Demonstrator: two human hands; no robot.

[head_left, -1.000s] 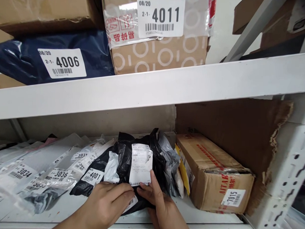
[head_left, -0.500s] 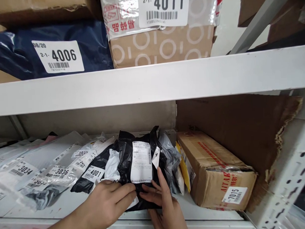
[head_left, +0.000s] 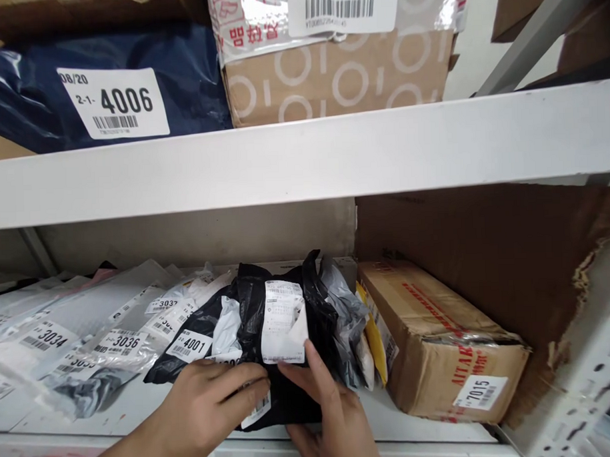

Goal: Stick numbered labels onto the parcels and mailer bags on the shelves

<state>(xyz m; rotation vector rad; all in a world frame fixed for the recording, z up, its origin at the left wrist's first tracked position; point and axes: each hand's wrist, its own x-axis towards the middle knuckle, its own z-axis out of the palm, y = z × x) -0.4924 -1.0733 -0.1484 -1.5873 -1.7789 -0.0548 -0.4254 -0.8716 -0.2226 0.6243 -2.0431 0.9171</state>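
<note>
A black plastic parcel [head_left: 251, 290] with a white shipping label [head_left: 276, 333] leans among other bags on the lower shelf. My left hand [head_left: 211, 398] has its fingers curled together over the parcel's lower left edge, above a partly covered barcode label. From the lower right, my right hand [head_left: 336, 414] grips the same parcel, one digit below its edge and the others on its front. Its index fingertip presses a small folded white sticker [head_left: 299, 325] onto the shipping label's right side. Left of the parcel are a black bag marked 4001 [head_left: 189, 344] and a white bag [head_left: 227, 328].
Clear bags marked 3034 [head_left: 43, 337] and 3036 [head_left: 121, 341] lie to the left. Grey [head_left: 342, 307] and yellow [head_left: 373, 326] mailers stand beside a cardboard box [head_left: 439, 344] on the right. A white shelf beam [head_left: 303, 162] crosses above, with larger parcels on it.
My right index finger has moved the white sticker left, from the parcel's right side onto the shipping label. The left hand has shifted slightly, and the view has moved a little.
</note>
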